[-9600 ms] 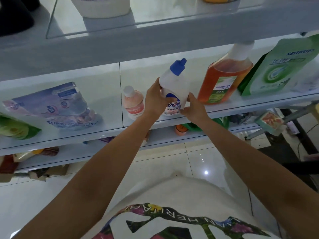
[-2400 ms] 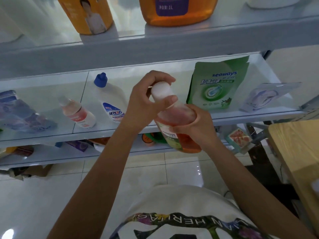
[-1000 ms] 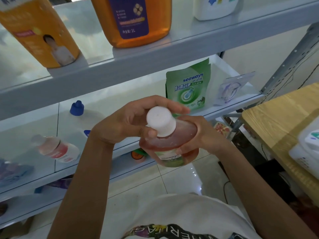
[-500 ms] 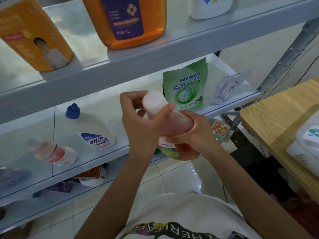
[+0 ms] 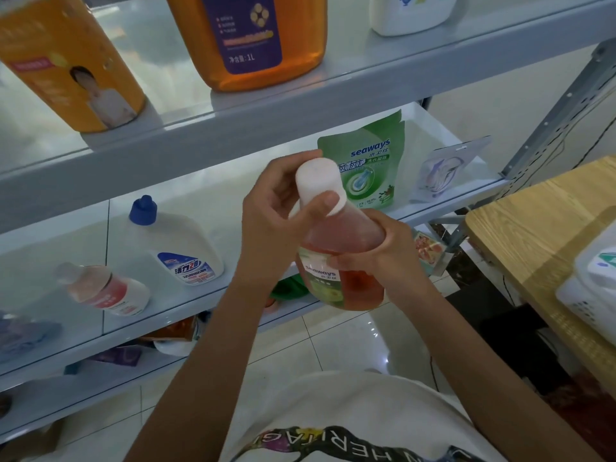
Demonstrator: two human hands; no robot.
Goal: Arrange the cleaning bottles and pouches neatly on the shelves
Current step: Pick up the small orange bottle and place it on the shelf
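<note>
In front of the middle shelf (image 5: 443, 208) I hold an orange-red seaways bottle (image 5: 336, 261) tilted, off the shelf. My right hand (image 5: 383, 258) grips its body from the right. My left hand (image 5: 276, 211) holds its white cap (image 5: 318, 181), thumb across the cap's front. Behind them a green seaways pouch (image 5: 370, 161) stands on the shelf, with a pale clear pouch (image 5: 443, 168) to its right. A white bottle with a blue cap (image 5: 180, 241) and a small pink bottle (image 5: 103, 288) stand further left.
On the upper shelf (image 5: 300, 105) stand an orange canister (image 5: 70, 61), a big amber bottle (image 5: 253, 38) and a white container (image 5: 413, 11). A wooden table (image 5: 533, 228) with a white basket (image 5: 593, 295) is at the right. Lower shelves hold more packets.
Over the last second the bottle stayed in both hands and tipped more upright. My left hand shifted on the cap, thumb now across its front.
</note>
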